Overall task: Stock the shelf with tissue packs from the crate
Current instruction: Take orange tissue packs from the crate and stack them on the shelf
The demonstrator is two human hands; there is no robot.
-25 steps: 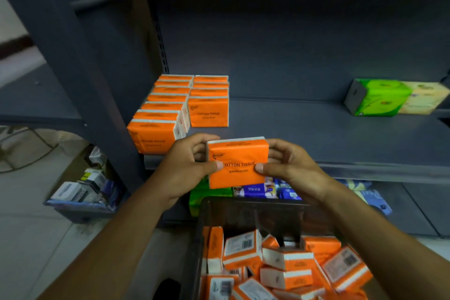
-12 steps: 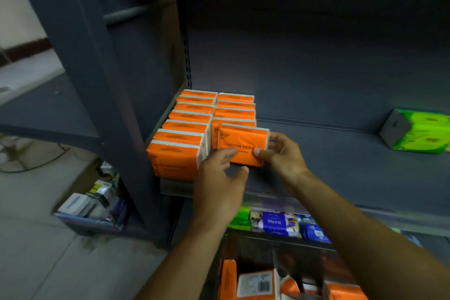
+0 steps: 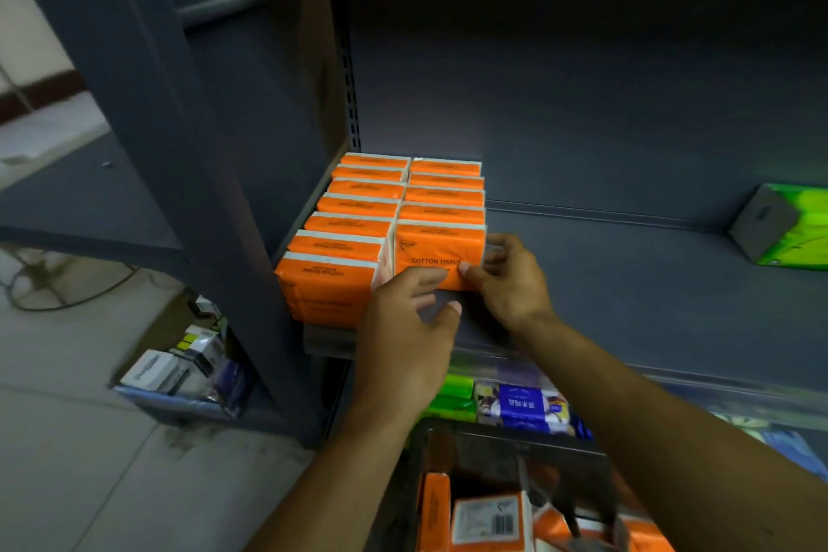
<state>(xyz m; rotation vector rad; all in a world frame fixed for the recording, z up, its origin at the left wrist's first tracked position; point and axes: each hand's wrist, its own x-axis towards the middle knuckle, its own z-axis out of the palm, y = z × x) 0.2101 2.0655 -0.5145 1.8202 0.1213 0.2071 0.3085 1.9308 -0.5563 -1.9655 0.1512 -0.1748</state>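
An orange tissue pack (image 3: 437, 253) stands upright at the front of the right-hand row on the grey shelf (image 3: 627, 296). My right hand (image 3: 506, 282) holds its right edge, thumb on the front face and fingers behind. My left hand (image 3: 405, 341) is just in front of the pack's lower left corner, fingers loosely bent, holding nothing. Two rows of orange packs (image 3: 358, 220) fill the shelf's left end against the upright. The crate (image 3: 506, 457) sits below at the bottom edge with more orange packs (image 3: 488, 520) inside.
A green tissue box (image 3: 784, 229) lies at the shelf's far right. The thick grey shelf post (image 3: 179, 148) stands left of the rows. Blue and green packs (image 3: 515, 406) sit on the lower shelf. A tray of boxed goods (image 3: 179, 376) rests on the floor at left.
Both hands lifted the pack from above the crate and set it on the shelf in front of the right-hand row. My left hand has come off it.
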